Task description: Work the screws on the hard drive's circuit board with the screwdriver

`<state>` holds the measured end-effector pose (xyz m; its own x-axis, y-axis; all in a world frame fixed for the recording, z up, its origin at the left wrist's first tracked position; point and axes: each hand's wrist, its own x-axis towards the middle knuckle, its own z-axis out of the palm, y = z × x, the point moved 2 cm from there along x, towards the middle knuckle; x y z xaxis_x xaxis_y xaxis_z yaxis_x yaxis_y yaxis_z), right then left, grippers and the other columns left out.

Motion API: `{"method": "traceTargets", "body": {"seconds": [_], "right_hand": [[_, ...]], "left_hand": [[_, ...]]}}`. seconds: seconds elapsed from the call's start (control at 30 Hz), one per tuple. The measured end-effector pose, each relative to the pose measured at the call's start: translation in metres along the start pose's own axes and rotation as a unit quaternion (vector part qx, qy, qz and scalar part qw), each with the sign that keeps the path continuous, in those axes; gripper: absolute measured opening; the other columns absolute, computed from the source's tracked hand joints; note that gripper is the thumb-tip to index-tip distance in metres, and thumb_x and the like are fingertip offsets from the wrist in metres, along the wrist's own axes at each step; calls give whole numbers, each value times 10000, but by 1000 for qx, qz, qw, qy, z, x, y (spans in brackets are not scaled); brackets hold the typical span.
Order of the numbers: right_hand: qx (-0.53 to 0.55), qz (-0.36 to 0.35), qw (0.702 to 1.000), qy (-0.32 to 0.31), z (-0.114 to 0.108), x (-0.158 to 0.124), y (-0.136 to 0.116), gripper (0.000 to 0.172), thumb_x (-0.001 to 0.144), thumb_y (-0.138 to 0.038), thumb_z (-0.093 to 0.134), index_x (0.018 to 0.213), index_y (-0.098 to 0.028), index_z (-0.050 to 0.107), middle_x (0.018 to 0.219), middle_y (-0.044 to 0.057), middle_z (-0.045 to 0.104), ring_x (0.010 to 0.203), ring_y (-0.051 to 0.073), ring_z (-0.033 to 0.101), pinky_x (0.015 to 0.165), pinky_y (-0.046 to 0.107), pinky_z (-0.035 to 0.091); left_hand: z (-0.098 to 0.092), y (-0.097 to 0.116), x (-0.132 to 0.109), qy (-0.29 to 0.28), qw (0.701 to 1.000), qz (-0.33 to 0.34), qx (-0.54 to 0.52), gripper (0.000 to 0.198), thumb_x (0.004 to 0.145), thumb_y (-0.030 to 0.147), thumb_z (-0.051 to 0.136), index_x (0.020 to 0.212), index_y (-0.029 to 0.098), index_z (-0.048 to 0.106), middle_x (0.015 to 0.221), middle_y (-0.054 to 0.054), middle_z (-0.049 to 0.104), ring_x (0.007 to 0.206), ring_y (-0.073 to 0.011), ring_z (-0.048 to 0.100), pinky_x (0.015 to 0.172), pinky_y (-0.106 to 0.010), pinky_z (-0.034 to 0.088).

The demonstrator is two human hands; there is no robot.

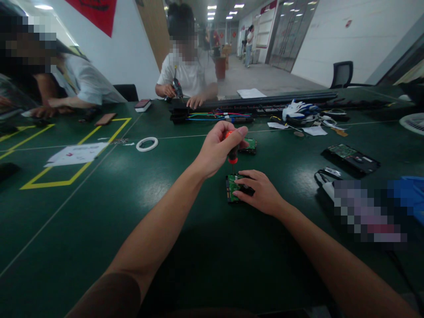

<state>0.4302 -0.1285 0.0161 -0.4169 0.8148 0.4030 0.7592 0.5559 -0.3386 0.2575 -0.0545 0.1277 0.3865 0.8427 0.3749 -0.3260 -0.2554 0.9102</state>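
My left hand (215,148) is closed around the handle of a red and black screwdriver (233,154). The tool points down, its thin shaft meeting the far edge of a hard drive (231,194) that lies with its green circuit board up. From the right, my right hand (261,192) grips this drive against the table, fingers and thumb spread across the board and covering its right part. Just behind the screwdriver, a second green-boarded drive (251,145) is partly hidden by my left hand. Farther right rests another hard drive (353,158), black with a green board.
The green table (185,265) bears a white tape roll (147,144) and a paper sheet (77,153) at left. Behind are coloured wires (215,115), long black bars and gloves (300,110). A co-worker (185,75) sits opposite with a power tool; others sit at left.
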Motion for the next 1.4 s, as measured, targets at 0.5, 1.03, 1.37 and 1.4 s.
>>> {"method": "traceTargets", "body": {"seconds": [0.5,1.03,1.37,1.4], "right_hand": [[-3,1,1000,-5,1,-1,2,324,956,-478,704,1204,-275,751,1409,103,666,1314,323,618,1140,596,455],[-3,1,1000,-5,1,-1,1,329,956,-475,705,1218,-281,748,1414,95,663,1318,318,615,1130,594,461],[-1,-1,1000,-2,0,0,1,321,951,-466,710,1207,-277,750,1405,97,672,1304,318,628,1125,598,469],[-2,0,1000,-2,0,0,1,320,952,-468,708,1207,-280,748,1407,93,671,1307,319,626,1127,602,468]], "left_hand": [[-3,4,2,-25,997,57,44,286,958,479,705,1011,204,645,743,17,645,638,-98,620,591,-213,514],[-2,3,1,-15,999,33,13,193,1002,393,608,967,217,538,1057,-65,769,917,-157,726,746,-271,574],[-8,2,6,11,996,66,56,181,980,325,576,951,216,717,800,-6,654,723,-121,627,681,-240,528],[-8,3,5,9,996,65,54,189,980,325,570,950,216,721,793,-6,651,710,-121,626,668,-240,529]]}}
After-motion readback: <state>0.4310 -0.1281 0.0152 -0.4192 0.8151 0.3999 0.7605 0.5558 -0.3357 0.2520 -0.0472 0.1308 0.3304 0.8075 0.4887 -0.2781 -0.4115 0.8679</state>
